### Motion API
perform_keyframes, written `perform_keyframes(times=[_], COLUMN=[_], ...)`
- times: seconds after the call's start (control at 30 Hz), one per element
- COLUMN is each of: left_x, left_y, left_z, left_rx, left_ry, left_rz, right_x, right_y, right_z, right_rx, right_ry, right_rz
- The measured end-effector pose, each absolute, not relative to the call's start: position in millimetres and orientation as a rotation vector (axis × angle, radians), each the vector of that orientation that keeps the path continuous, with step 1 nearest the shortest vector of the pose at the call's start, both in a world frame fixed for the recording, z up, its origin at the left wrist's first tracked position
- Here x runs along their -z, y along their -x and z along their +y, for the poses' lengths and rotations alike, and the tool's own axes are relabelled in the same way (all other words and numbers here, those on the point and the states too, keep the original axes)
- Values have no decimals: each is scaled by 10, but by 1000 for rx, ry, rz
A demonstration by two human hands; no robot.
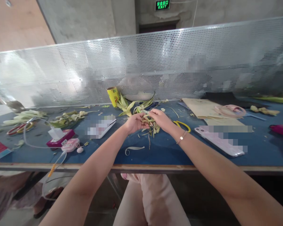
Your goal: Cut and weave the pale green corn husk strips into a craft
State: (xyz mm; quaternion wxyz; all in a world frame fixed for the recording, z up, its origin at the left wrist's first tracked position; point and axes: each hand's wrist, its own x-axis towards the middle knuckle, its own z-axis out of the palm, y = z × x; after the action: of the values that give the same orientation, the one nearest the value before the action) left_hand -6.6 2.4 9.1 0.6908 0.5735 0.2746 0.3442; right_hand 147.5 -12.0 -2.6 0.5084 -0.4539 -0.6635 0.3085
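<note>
My left hand [135, 123] and my right hand [162, 119] meet over the middle of the blue table. Both have their fingers closed on pale green-yellow leaf strips [145, 119] that look like corn husk. My fingers partly hide the strips. Leaf scraps [156, 130] lie just beneath my hands. Longer husk-like leaves [125, 108] spread out behind them, beside a tilted yellow tube [113, 96]. A yellow scissor-like handle [184, 125] shows just past my right wrist. Nearer the front edge rests a curled pale strip [135, 148].
A phone [102, 128] lies left of my hands, another [219, 141] to the right. Further left are a purple tissue pack [61, 138], a pink charger [70, 145] with cable, and red-handled scissors [15, 129]. Brown paper [200, 108] sits back right. A perforated metal screen [165, 69] stands behind.
</note>
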Motion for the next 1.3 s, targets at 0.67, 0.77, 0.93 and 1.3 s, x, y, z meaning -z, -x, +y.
perform_keyframes(times=[0.67,0.77,0.93,1.3], left_x=[19,-27,-53,2], left_y=[-15,-17,-41,-37], left_z=[75,43,18,30], left_rx=[-1133,-1126,-1150,-1202], left_ry=[-1352,-1286,-1246,-1388], left_rz=[573,563,588,556], right_x=[65,34,31,34], right_y=[-1460,-1472,-1490,-1473], right_z=[-40,-66,-58,-94], right_rx=[-454,-442,-489,-647], right_ry=[978,940,925,926], right_rz=[-1511,-1522,-1528,-1552])
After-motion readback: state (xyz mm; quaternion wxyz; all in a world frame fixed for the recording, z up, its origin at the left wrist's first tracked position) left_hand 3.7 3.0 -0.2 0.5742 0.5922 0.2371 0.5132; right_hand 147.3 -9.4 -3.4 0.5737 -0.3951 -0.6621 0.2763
